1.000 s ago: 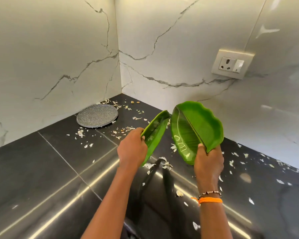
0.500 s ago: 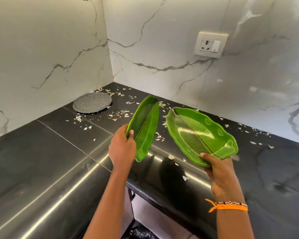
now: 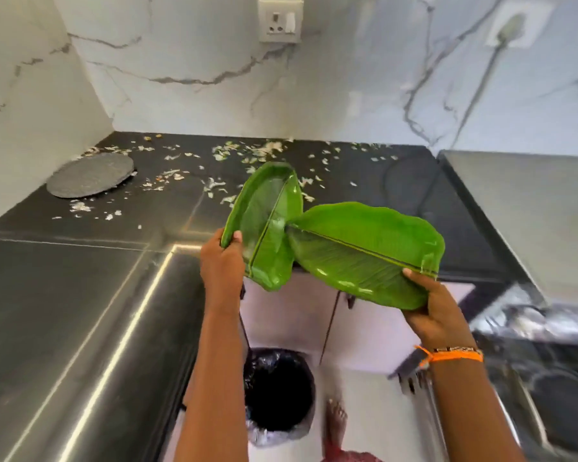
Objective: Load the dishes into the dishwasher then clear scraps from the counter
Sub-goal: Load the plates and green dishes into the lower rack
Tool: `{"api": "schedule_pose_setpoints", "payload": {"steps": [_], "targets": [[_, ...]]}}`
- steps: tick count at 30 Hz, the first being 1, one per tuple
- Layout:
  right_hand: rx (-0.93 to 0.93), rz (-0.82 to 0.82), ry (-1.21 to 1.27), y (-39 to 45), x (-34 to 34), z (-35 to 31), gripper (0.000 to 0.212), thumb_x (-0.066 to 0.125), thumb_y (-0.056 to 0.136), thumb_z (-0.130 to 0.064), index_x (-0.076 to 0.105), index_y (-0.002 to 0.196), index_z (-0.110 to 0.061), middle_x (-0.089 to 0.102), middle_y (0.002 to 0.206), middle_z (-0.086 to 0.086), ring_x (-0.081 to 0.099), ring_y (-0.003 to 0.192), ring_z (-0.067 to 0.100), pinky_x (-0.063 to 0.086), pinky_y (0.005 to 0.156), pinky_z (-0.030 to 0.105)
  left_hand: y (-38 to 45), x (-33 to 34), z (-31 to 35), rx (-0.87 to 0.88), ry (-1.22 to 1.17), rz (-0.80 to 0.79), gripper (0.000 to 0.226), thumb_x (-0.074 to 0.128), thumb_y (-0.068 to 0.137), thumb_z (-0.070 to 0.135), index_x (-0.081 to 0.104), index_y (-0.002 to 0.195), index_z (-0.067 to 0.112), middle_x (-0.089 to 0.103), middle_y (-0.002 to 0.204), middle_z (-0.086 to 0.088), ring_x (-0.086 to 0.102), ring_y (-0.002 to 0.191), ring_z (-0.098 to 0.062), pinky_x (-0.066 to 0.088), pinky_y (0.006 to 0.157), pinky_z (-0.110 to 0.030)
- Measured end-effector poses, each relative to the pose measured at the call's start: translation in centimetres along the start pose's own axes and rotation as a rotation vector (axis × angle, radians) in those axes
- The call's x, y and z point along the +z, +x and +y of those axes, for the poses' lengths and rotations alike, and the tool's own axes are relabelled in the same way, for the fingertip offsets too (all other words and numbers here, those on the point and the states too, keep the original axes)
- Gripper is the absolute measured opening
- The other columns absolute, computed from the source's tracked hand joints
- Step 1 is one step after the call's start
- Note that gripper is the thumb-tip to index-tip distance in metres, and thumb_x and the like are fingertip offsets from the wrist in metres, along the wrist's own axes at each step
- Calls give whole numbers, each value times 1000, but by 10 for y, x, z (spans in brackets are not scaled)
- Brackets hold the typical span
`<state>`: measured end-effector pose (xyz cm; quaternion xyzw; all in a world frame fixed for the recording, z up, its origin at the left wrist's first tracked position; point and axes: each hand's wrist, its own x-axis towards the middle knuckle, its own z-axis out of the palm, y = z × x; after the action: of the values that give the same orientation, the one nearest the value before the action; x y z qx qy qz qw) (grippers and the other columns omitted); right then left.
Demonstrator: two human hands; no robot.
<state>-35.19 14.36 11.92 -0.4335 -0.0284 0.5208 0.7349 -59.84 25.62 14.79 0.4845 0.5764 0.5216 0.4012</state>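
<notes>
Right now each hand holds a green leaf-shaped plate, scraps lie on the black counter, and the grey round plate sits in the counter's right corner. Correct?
Not quite. The head view shows the grey round plate in the counter's left corner. The rest holds: left hand and right hand each hold a green leaf-shaped plate, with scraps on the counter.

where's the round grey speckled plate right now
In the head view the round grey speckled plate lies flat in the far left corner of the black stone counter, beside the white marble wall, with pale scraps scattered to its right.
</notes>
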Motion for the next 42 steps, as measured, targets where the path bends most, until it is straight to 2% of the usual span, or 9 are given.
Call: {"api": "schedule_pose_setpoints", "payload": {"steps": [4,8,12,15,20,26,32,37,42], "targets": [[-86,26,39,-44,-48,-14,39,49,90,-8,76,66,-19,74,74,-1,71,68,13,59,56,34,-33,10,1,-164,-43,-147,27,54,90,7,59,68,22,51,67,0,47,65,-18,40,64,-30],[-126,87,122,-81,-97,-21,18,54,89,-20,72,91,-20,73,96,2,69,91,18,55,77,49,-71,26,4,-222,-67,-310,19,53,92,7,62,78,17,55,71,-2,51,68,-17,43,65,-29],[-208,145,230,-111,-150,-26,18,54,87,-18,71,90,-19,74,89,1,71,82,17,55,72,48,-111,58,8,-271,-69,-436,12,52,93,7,61,93,15,57,71,0,53,63,-13,44,59,-26],[-231,167,278,-136,-191,-37,19,65,60,-6,75,73,-16,74,84,4,71,77,20,58,68,46,-144,85,6,-260,-7,-546,12,52,93,7,59,98,16,55,71,1,51,63,-14,41,57,-25],[-259,248,342,-175,-271,-45,65,86,10,-7,75,74,-12,74,84,6,71,78,22,54,76,47,-212,125,-10,-272,131,-669,12,55,91,7,61,85,16,56,87,-10,50,83,-21,41,75,-32],[-222,391,326,-219,-340,-75,17,53,87,-16,65,99,-15,74,82,2,71,76,18,59,64,42,-303,162,-20,-285,233,-771,9,56,90,4,61,86,10,54,68,-3,50,65,-17,41,63,-27],[-100,374,313,-221,-395,-74,30,68,74,-18,67,104,-16,73,96,5,70,88,20,58,77,42,-380,194,-41,-337,309,-803,18,55,90,6,59,75,14,54,66,-2,52,72,-21,42,67,-29],[120,587,279,-210,-439,-50,26,42,90,8,60,86,-11,71,61,3,68,54,14,57,47,30,-414,226,-57,-320,405,-808,25,56,89,10,58,66,19,60,76,-11,53,75,-22,44,70,-36],[131,685,84,-174,-487,-92,37,47,84,14,67,67,-12,68,56,-2,65,52,10,55,55,22,-410,284,-74,-396,456,-746,23,54,92,21,65,99,2,62,108,-30,59,102,-42,43,71,-41]]}}
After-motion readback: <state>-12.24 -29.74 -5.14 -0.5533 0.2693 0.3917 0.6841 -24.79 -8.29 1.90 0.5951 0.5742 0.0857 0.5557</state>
